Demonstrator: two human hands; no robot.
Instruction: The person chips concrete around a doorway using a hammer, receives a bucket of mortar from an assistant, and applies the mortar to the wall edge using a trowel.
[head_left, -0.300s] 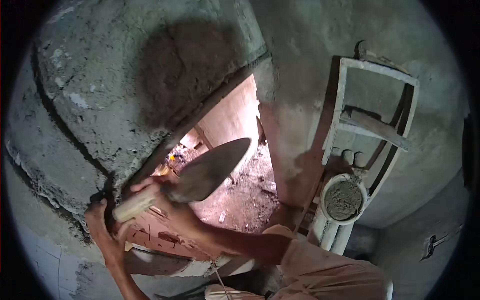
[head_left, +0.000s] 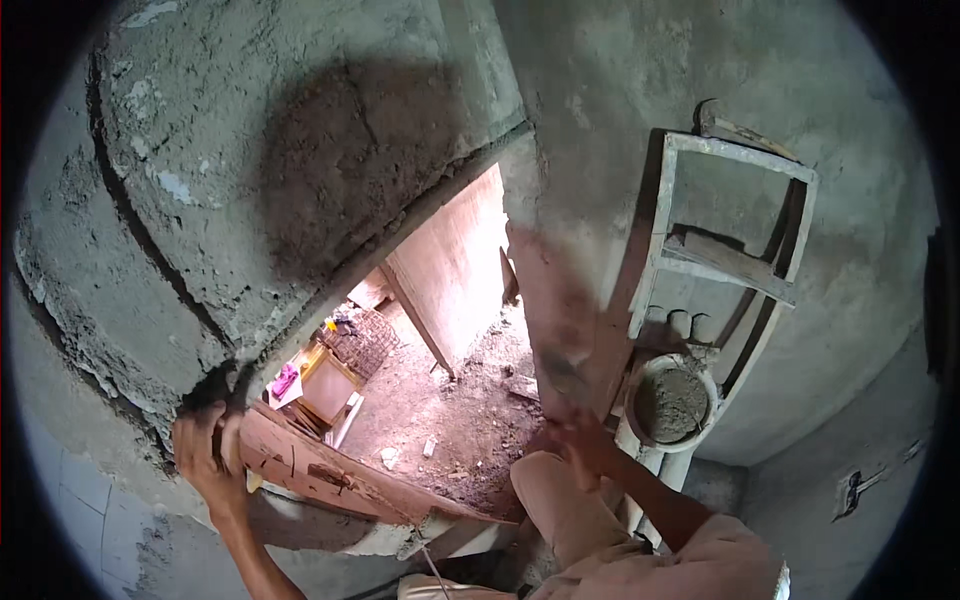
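Observation:
My left hand point(head_left: 210, 455) is at the lower left corner of the wall opening, fingers bent against the rough plaster edge point(head_left: 235, 375) below a dark groove. What lies under those fingers is hidden. Beside my knee, on the right of the opening, my right hand point(head_left: 575, 445) is closed around a trowel point(head_left: 565, 372); its dark blade is blurred and hard to tell from the shaded wall. Just right of that hand stands a round bucket point(head_left: 632, 408) of grey mortar point(head_left: 676, 400).
A pale frame point(head_left: 672, 190) leans on the right wall, with a wooden strip point(head_left: 735, 262) across it. Below the opening runs a reddish ledge point(head_left: 300, 462). Through it show a rubble-strewn floor point(head_left: 460, 430), a wire basket point(head_left: 368, 340) and a wooden panel point(head_left: 328, 388).
My right hand has swung with the trowel from beside my left hand to the right, near the bucket. The left hand stays at the corner, its fingers now more bent.

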